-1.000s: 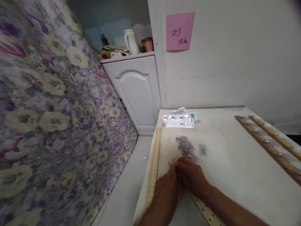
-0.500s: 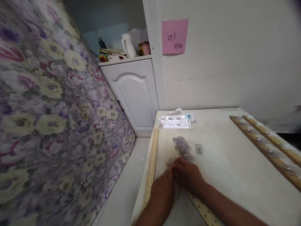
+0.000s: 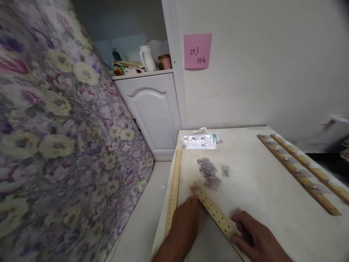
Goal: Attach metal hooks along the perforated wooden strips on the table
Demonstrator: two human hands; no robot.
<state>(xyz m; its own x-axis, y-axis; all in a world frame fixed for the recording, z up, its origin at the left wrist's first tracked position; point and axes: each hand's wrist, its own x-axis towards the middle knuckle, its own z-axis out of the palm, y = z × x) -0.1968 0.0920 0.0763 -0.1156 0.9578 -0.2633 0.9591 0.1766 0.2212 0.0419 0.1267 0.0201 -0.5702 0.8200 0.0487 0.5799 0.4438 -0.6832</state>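
Pale wood, drilled with dark round holes, makes up the long flat strip that lies aslant on the cream-white tabletop, its far end near the middle of the view and its near end running down toward the bottom edge. The person's left hand is at the strip's far end, on its left side, fingers bunched together and their tips touching the wood; whether they clamp it or only press on it, I can't make out. A small detail at that end is too blurred to name. The right hand is lower down, at the strip's right side, its thumb and forefinger spread apart by the wood and smeared by motion; contact there is unclear. Just beyond the far end lies a heap of small clear plastic packets with shiny metal pieces, and a single clear square packet sits apart to its right. A second pale perforated wooden strip lies along the table's left edge. Clear-fronted flat packages with metal hooks rest at the back, overlapping. Two brown wooden strips bearing clear packets lie side by side at the right, well apart from both hands
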